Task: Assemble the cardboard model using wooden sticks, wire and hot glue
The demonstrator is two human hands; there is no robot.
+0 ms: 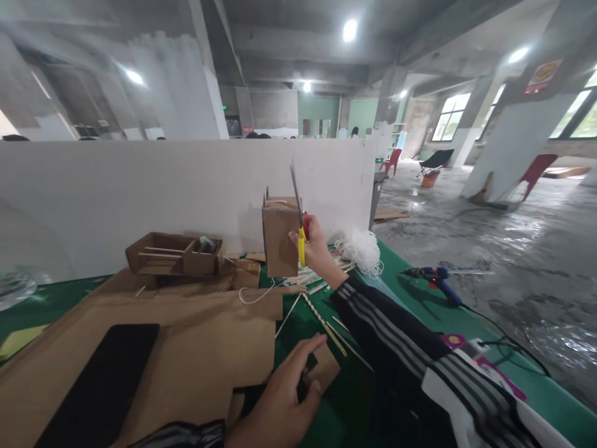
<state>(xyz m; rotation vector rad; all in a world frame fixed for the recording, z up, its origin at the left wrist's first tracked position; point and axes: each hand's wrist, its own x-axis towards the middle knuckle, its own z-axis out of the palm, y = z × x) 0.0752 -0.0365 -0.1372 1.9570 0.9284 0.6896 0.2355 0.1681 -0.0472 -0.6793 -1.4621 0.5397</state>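
Scissors (298, 208), seemingly closed, in raised right hand (318, 247)

head cam | worn, faces forward-down | close above left hand (280, 398) and right hand (316, 246) | white divider (116, 199), hall (513, 236) behind

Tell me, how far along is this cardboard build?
Seemingly done: a cardboard tray with sticks across it and an upright cardboard box. In hand: the right hand holds scissors beside the box; the left hand pinches a small cardboard piece. Apparently left: loose sticks, cardboard sheets and the glue gun lie unused.
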